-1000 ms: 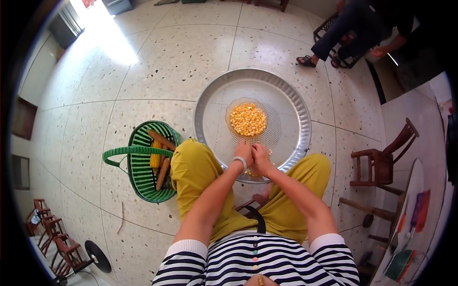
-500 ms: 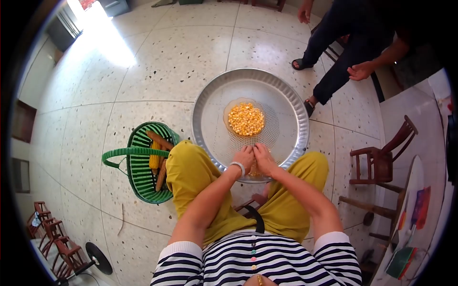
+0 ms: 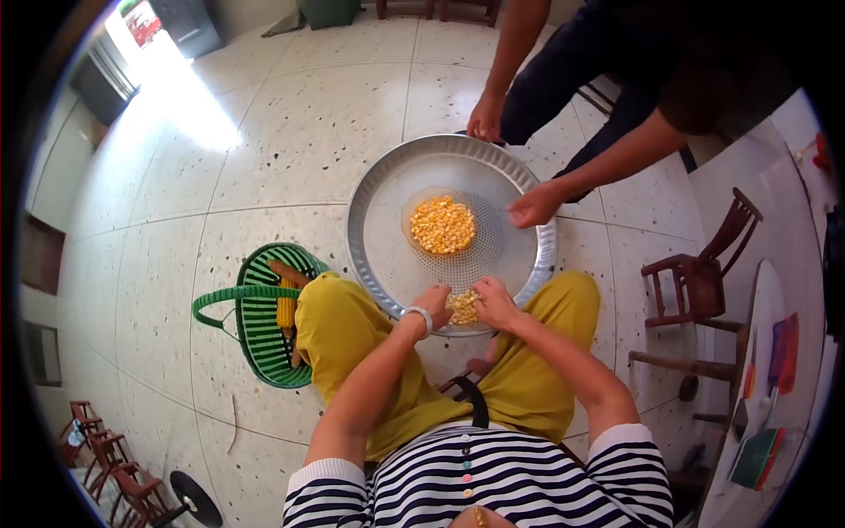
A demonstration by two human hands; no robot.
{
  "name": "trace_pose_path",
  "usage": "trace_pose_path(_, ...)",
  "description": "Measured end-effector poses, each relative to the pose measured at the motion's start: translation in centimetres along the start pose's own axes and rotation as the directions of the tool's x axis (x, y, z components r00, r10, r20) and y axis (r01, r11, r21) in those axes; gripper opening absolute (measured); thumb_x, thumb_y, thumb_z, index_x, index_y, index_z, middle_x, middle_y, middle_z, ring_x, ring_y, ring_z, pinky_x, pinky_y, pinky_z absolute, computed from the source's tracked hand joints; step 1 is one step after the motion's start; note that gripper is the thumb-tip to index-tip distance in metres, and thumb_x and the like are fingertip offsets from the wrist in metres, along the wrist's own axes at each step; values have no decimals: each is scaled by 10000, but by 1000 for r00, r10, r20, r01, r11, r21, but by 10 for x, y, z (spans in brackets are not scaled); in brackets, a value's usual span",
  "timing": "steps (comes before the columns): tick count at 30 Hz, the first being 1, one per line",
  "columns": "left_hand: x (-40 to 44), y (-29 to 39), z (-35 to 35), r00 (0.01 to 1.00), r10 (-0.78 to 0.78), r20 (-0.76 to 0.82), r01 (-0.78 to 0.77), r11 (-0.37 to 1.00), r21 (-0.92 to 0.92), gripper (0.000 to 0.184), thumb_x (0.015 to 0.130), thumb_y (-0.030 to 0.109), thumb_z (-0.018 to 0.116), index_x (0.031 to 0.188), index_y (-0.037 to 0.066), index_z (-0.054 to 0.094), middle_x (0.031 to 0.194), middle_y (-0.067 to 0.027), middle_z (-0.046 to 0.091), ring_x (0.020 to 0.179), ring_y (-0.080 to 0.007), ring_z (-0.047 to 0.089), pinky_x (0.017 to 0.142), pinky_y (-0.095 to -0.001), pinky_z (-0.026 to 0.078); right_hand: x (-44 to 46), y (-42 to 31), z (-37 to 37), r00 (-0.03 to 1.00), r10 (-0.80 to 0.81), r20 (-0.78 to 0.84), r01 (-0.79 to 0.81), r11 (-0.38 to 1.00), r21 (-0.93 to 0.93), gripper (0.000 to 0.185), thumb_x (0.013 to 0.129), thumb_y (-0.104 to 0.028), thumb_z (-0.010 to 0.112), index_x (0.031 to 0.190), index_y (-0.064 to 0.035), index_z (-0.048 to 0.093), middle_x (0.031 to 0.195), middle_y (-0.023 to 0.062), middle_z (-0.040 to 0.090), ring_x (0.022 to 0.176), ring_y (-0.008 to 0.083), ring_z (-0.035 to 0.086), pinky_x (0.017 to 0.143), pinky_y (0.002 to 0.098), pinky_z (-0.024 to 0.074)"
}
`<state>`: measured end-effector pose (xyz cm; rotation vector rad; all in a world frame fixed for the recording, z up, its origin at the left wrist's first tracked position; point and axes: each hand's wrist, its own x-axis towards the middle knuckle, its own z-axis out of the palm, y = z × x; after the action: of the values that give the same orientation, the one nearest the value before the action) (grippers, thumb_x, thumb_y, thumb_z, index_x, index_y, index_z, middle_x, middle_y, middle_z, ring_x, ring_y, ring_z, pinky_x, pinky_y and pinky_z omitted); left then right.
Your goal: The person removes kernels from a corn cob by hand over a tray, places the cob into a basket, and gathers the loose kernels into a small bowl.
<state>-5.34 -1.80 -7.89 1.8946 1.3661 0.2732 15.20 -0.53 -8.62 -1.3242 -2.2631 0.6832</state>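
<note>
A round metal tray with a perforated middle lies before my knees. A clear dish full of yellow corn kernels stands in it. My left hand and my right hand are over the tray's near side, one on each side of a smaller heap of kernels. The fingers of both hands are curled at the edges of this heap; whether they grip anything is too small to tell.
A green basket with corn cobs stands left of my knee. At the upper right a person leans in, one hand by the tray's far rim, the other over its right side. A wooden chair stands right.
The person has come up to the tray and reached both hands to it. My hands have moved apart, and the small heap between them now shows. The view has shifted slightly.
</note>
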Motion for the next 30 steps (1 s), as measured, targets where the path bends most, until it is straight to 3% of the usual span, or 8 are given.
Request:
trace_pose_path(2, -6, 3, -13, 997, -62, -52, 63, 998, 16, 414, 763, 131, 646, 1140, 10, 526, 1092, -245, 554, 1023, -395, 537, 881, -431, 449, -6, -20, -27, 956, -112, -270, 104, 994, -47, 99, 744, -23, 575, 837, 10, 586, 743, 161, 566, 755, 339, 577, 703, 420, 472)
trace_pose_path(5, -9, -12, -20, 979, 18, -204, -17, 1000, 7, 316, 754, 150, 651, 1034, 17, 589, 938, -219, 604, 879, -371, 584, 768, -420, 473, -32, -45, -84, 951, 243, -193, -161, 918, 363, 104, 796, -80, 612, 823, 14, 575, 640, 137, 554, 588, 257, 568, 572, 364, 456)
trace_pose_path(7, -17, 4, -42, 977, 53, -206, -63, 997, -43, 204, 748, 165, 684, 723, -24, 612, 639, -184, 602, 616, -323, 602, 592, -390, 479, -61, -58, -126, 928, 312, -204, -241, 919, 311, 133, 812, -104, 622, 817, 17, 567, 619, 134, 546, 533, 217, 541, 535, 334, 433)
trace_pose_path(12, -50, -2, -70, 919, 159, -361, -219, 966, -134, 92, 803, 50, 603, 863, -19, 606, 638, -105, 600, 566, -175, 566, 539, -292, 456, -155, -65, -189, 894, 367, -258, -348, 930, 116, 133, 850, -112, 573, 898, 11, 556, 647, 158, 543, 539, 239, 535, 542, 343, 433)
trace_pose_path(17, -118, 15, -93, 856, 201, -476, -147, 978, 148, 208, 821, -25, 511, 1022, 3, 556, 914, -159, 576, 778, -287, 589, 682, -353, 481, -313, -42, -165, 818, 477, 322, -470, 877, -104, 566, 779, -326, 680, 1194, 11, 495, 945, 259, 587, 701, 329, 621, 627, 380, 524)
trace_pose_path(19, -145, -27, -68, 856, 209, -473, -114, 968, 222, 182, 826, -19, 503, 999, -1, 554, 951, -168, 558, 816, -325, 566, 708, -375, 463, -357, -62, -145, 143, 690, 709, -793, 509, -336, 719, 737, -432, 715, 1214, 50, 473, 1009, 250, 592, 777, 348, 637, 614, 432, 546)
trace_pose_path(21, -159, -38, -63, 842, 297, -450, -198, 947, 254, 142, 821, 23, 520, 956, -2, 555, 977, -173, 539, 854, -361, 529, 741, -408, 427, -385, -90, -138, -57, 560, 827, -768, 504, -394, 663, 712, -440, 743, 1091, 68, 546, 1003, 233, 596, 769, 344, 637, 585, 464, 551)
trace_pose_path(30, -112, 52, -128, 899, 406, -167, -294, 840, 457, 190, 753, 171, 637, 890, 45, 603, 892, -147, 604, 882, -325, 556, 807, -414, 414, -367, -135, -193, 224, 743, 631, -769, 533, -354, 348, 738, -118, 588, 1011, 86, 514, 769, 208, 633, 636, 267, 647, 569, 394, 505)
